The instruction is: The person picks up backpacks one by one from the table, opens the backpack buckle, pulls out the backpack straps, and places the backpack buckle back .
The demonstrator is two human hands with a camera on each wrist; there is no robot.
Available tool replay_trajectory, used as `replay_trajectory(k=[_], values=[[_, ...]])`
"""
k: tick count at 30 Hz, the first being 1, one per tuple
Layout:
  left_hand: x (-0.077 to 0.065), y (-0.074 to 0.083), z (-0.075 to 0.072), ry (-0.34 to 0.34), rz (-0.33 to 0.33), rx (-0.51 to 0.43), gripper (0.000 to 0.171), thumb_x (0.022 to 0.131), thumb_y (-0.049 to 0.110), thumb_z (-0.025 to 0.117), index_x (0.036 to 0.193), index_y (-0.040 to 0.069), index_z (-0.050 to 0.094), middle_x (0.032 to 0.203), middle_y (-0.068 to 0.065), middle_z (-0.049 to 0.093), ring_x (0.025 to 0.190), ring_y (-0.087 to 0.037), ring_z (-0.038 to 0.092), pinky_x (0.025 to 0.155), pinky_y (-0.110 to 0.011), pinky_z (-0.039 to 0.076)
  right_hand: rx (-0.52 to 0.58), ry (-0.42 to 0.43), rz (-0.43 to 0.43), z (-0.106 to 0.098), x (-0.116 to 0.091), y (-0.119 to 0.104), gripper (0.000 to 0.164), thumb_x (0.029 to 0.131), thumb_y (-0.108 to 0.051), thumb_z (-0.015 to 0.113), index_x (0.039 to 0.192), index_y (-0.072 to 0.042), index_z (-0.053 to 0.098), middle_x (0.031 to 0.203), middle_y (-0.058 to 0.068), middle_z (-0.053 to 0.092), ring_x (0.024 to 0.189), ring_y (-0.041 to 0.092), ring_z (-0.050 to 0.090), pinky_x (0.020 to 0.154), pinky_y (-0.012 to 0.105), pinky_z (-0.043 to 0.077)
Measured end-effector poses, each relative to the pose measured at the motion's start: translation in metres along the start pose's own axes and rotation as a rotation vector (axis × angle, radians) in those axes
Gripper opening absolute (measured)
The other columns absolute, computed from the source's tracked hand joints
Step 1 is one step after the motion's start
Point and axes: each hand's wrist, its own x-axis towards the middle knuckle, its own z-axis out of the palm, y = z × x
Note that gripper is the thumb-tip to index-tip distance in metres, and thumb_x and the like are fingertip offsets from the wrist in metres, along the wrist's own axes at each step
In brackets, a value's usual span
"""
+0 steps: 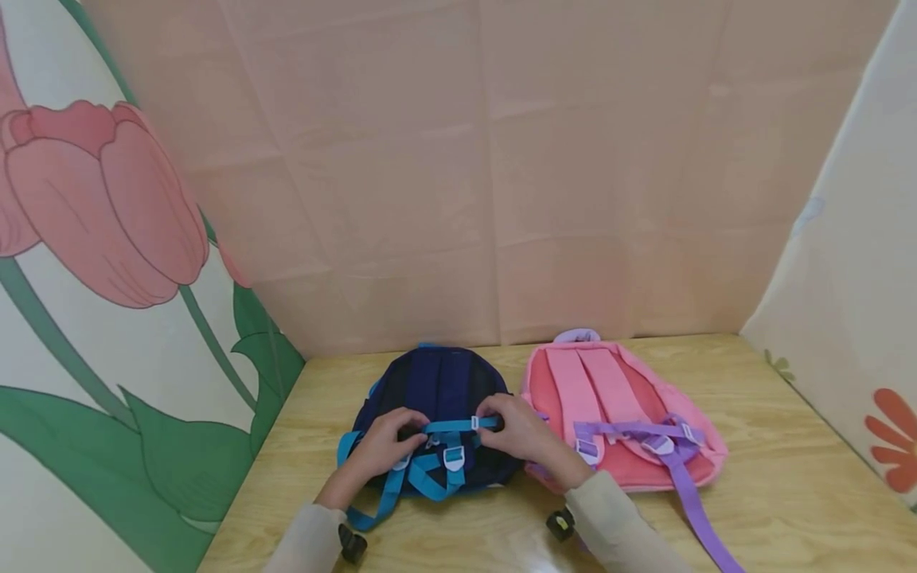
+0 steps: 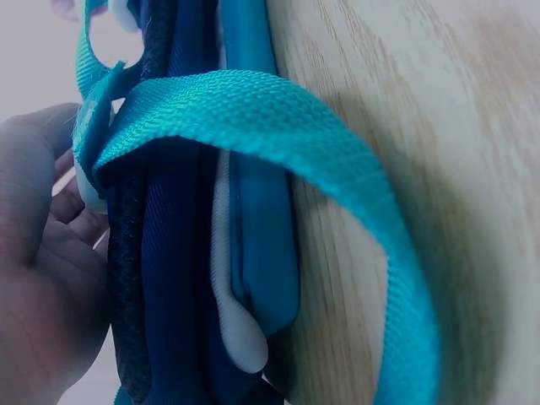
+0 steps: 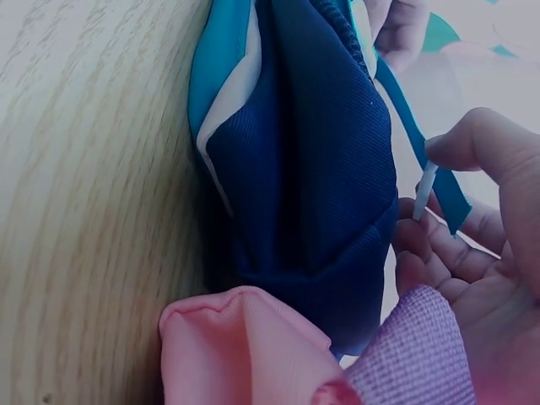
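A dark blue backpack lies on the table with its straps facing up. Across it runs a bright blue chest strap, stretched between two hands. My left hand pinches the strap's left end; in the left wrist view the thumb is beside the webbing, its fingertips partly hidden. With my right hand I pinch the right end, and the right wrist view shows a small white slider buckle between thumb and fingers. Below hang loose blue webbing and a white adjuster buckle.
Close on the right lies a pink backpack with purple straps, one trailing toward the table's front edge. The wooden table meets a plain backdrop behind and flower-printed panels at the sides.
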Motion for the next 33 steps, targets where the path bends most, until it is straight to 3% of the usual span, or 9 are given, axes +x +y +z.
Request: replay_trajectory(k=[12,19,26,33], values=[[0.002,-0.001,0.003,-0.009,0.003,0.009,0.016,0.098,0.019,0.069,0.114,0.017,0.07,0.109,0.006,0.067,0.101,-0.013,0.064,0.089,-0.034,0.054,-0.022,0.004,-0.003,-0.003,-0.005,0.002,0.014,0.084,-0.014,0.079,0.095,-0.012,0.07,0.091,-0.003,0.066,0.08,0.011,0.058,0.075,0.027,0.054],[0.003,-0.001,0.003,0.002,0.011,0.008,0.016,0.097,0.019,0.07,0.113,0.017,0.07,0.108,0.006,0.067,0.1,-0.013,0.065,0.089,-0.034,0.054,-0.009,-0.028,0.023,-0.01,-0.007,-0.001,0.015,0.086,-0.011,0.077,0.099,-0.009,0.07,0.093,0.005,0.067,0.077,0.013,0.055,0.068,0.024,0.051],[0.005,-0.001,0.002,-0.006,0.01,0.025,0.017,0.097,0.019,0.07,0.114,0.018,0.07,0.109,0.006,0.066,0.101,-0.013,0.064,0.089,-0.034,0.054,-0.027,-0.051,0.086,-0.012,-0.006,-0.002,0.015,0.088,-0.014,0.077,0.101,-0.011,0.071,0.091,-0.003,0.064,0.079,0.013,0.054,0.069,0.025,0.05],[0.003,-0.001,0.004,-0.011,0.009,0.049,0.019,0.097,0.019,0.07,0.116,0.017,0.069,0.112,0.004,0.067,0.104,-0.015,0.064,0.09,-0.035,0.054,-0.085,-0.07,0.103,-0.011,-0.007,-0.002,0.016,0.088,-0.015,0.078,0.102,-0.011,0.07,0.094,-0.002,0.064,0.081,0.013,0.054,0.072,0.028,0.051]])
